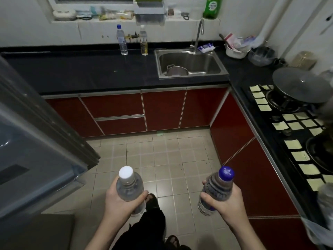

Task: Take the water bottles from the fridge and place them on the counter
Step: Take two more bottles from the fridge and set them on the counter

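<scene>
My left hand [119,201] grips a clear water bottle with a white cap [128,184], held upright over the tiled floor. My right hand [225,202] grips a second water bottle with a purple cap [219,186], also upright. Both are low in the view, well short of the dark counter [81,73]. On the counter's back edge stand a blue-capped water bottle [122,40] and a bottle of yellowish liquid [144,41]. The grey fridge [32,141] fills the left side, its door edge beside my left arm.
A steel sink [191,64] with a pot in it sits right of the bottles. A gas stove [292,123] with a lidded pan and yellow sticky notes runs along the right counter. Red cabinets line the floor. A windowsill holds clutter and a green bottle [212,8].
</scene>
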A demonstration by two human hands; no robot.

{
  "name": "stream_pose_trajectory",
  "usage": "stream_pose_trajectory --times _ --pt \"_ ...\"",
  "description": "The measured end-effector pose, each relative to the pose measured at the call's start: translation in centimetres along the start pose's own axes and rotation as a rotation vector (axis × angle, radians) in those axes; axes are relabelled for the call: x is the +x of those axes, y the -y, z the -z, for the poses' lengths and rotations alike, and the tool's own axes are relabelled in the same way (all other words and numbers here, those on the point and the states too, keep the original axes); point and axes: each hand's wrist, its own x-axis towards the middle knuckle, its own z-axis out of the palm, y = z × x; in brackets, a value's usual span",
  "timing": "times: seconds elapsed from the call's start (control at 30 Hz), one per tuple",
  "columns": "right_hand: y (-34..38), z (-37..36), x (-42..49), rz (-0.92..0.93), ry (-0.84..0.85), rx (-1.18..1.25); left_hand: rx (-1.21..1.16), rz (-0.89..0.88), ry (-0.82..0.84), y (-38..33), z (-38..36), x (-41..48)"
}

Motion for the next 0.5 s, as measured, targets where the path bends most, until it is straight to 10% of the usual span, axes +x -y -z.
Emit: stream_pose_trajectory --times 0.5 --pt "7.3 -6.0 19.3 0.093 0.057 -0.051 -0.063 -0.070 0.050 -3.1 -3.4 19.3"
